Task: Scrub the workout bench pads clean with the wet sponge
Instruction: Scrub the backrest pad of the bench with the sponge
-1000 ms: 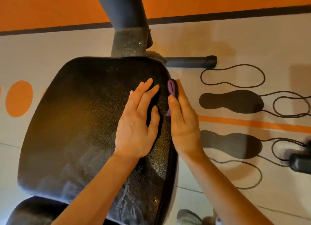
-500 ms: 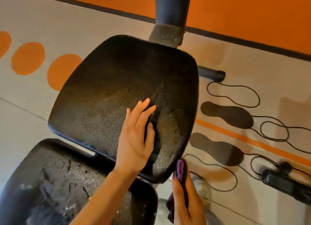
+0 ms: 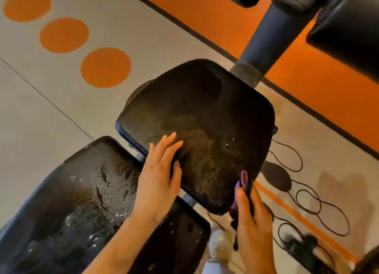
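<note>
A black textured seat pad point(image 3: 205, 118) fills the middle of the view, with wet smears on its near half. A longer black pad point(image 3: 86, 195) lies at the lower left, covered in water drops and foam flecks. My left hand point(image 3: 158, 179) rests flat on the seat pad's near-left edge, fingers straight. My right hand point(image 3: 252, 218) grips a purple sponge point(image 3: 243, 181) and presses it against the seat pad's near-right edge. Most of the sponge is hidden behind my fingers.
A dark post point(image 3: 264, 40) rises from behind the seat pad. Other black pads point(image 3: 346, 40) stand at the upper right. Black cords point(image 3: 307, 204) and a dark device point(image 3: 303, 251) lie on the floor at the right. Orange dots point(image 3: 105, 67) mark the grey floor on the left.
The view has swung left and pulled back, bringing the long pad further in. My right hand with the sponge slid down the pad's right edge toward the near corner. My left hand stays flat.
</note>
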A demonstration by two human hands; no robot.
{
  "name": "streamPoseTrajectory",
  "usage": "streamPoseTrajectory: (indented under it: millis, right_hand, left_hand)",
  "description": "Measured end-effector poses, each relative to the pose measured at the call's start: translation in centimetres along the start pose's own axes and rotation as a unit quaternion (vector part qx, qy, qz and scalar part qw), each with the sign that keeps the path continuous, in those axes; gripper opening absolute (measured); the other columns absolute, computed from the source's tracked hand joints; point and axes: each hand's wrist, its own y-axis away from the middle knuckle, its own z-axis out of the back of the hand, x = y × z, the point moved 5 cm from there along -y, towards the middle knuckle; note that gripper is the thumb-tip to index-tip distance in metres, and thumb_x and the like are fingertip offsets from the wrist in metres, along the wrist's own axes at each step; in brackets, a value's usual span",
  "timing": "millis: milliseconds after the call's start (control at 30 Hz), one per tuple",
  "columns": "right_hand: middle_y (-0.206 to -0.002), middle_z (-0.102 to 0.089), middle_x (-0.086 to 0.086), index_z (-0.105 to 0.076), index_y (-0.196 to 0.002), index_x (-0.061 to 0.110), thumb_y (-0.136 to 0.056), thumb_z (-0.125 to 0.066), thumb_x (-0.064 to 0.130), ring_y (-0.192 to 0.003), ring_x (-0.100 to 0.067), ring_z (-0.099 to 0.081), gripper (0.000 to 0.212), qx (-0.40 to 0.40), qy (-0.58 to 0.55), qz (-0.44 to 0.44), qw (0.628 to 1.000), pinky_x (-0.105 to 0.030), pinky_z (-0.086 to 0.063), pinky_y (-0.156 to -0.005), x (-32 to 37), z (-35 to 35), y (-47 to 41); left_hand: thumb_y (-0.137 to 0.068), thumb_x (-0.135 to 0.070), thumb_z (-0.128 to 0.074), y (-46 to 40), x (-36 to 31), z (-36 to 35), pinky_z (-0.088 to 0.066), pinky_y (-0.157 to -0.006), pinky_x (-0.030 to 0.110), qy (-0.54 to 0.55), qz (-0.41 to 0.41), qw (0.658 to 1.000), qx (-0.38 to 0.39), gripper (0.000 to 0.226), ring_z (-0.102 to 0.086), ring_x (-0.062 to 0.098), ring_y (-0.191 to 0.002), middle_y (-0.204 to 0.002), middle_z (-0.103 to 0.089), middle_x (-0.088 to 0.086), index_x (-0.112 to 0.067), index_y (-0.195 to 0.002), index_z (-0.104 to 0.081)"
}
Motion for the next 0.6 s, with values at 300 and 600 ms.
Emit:
streamPoseTrajectory:
  millis: [300,600]
  right_hand:
    - [-0.096,-0.064,-0.004,-0.045,-0.142,0.018,-0.102,-0.042,0.024,-0.071,0.008,-0.058,0.041,-0.018,0.108,0.115,0.987,-0.003,-0.045,-0.064,3.3,2.1,-11.2]
    - [-0.156,-0.030,-0.007,-0.033,-0.148,0.012,-0.105,-0.036,0.019,-0.146,-0.016,-0.021,0.045,-0.035,0.389,0.239,0.889,-0.042,-0.023,-0.120,3.2,0.6,-25.1]
  left_hand:
    - [-0.097,-0.029,-0.050,-0.2,3.3,-2.1,-0.015,-0.123,0.039,-0.039,0.037,0.999,0.010,0.054,-0.015,0.013,-0.151,-0.160,-0.023,-0.007,-0.020,-0.148,-0.038]
    - [-0.094,-0.033,-0.054,-2.1,5.8,-2.4,-0.024,-0.121,0.045,-0.093,0.063,0.994,0.008,0.062,-0.018,0.019,-0.151,-0.161,-0.023,0.003,-0.011,-0.149,-0.036]
